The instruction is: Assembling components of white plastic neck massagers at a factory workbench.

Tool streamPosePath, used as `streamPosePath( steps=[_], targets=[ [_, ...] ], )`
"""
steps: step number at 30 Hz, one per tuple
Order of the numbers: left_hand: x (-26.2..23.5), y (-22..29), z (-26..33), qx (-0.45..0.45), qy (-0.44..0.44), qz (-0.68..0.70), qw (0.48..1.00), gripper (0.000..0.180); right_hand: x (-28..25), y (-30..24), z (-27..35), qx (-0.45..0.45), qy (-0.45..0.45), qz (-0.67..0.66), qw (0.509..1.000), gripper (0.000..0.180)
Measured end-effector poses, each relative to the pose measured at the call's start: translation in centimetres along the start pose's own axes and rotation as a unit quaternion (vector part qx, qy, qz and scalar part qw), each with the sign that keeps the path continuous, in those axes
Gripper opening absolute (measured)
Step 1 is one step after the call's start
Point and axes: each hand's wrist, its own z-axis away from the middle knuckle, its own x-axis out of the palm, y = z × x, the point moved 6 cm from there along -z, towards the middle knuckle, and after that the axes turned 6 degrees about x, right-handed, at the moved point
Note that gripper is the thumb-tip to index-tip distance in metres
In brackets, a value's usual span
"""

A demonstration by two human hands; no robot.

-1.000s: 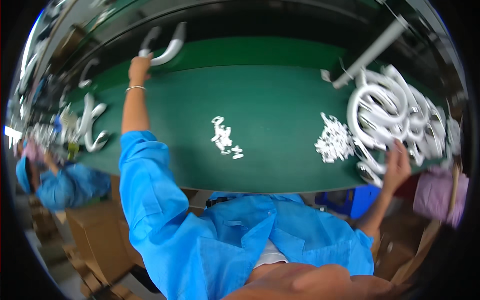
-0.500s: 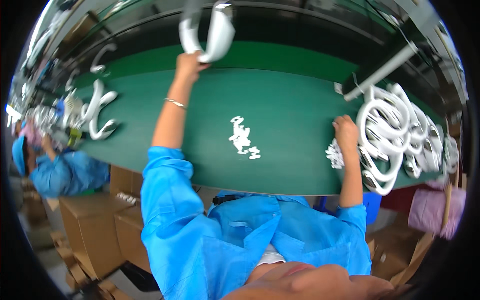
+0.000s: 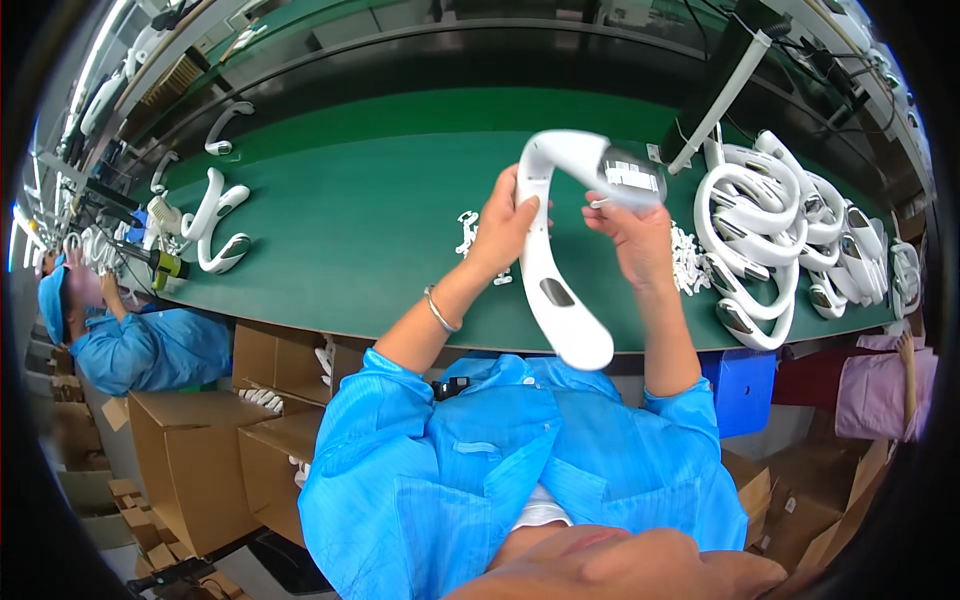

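I hold a white U-shaped neckband device (image 3: pixel 552 262) up over the green conveyor belt (image 3: pixel 350 230). My left hand (image 3: pixel 505 225) grips its left arm near the bend. My right hand (image 3: pixel 630 232) grips the other arm, just under its dark grey end pad. One long arm of the device points down toward me and ends in a rounded tip. Behind my hands, a small cluster of white parts (image 3: pixel 470 235) lies on the belt.
A pile of several white neckband devices (image 3: pixel 790 235) lies at the belt's right, with small white pieces (image 3: pixel 690 265) beside it. More devices (image 3: pixel 215 215) lie at the left. A person in blue (image 3: pixel 130 340) works at left; another person in pink (image 3: pixel 890 385) at right. Cardboard boxes (image 3: pixel 190 450) stand below.
My left hand brought a white device from the far side of the belt toward me. My right hand left the pile at right and took hold of the device's other arm.
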Motion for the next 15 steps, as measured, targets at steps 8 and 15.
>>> streamPosePath(
  steps=[8, 15],
  targets=[
    [4.0, 0.2, 4.1, 0.059, 0.006, -0.032, 0.998, 0.041, 0.1, 3.4, 2.7, -0.081, 0.026, -0.041, 0.996, 0.028],
    [4.1, 1.5, 4.5, 0.116, 0.024, -0.083, 0.990, 0.046, -0.5, 6.5, 2.5, -0.037, 0.072, -0.055, 0.995, 0.031]
  ],
)
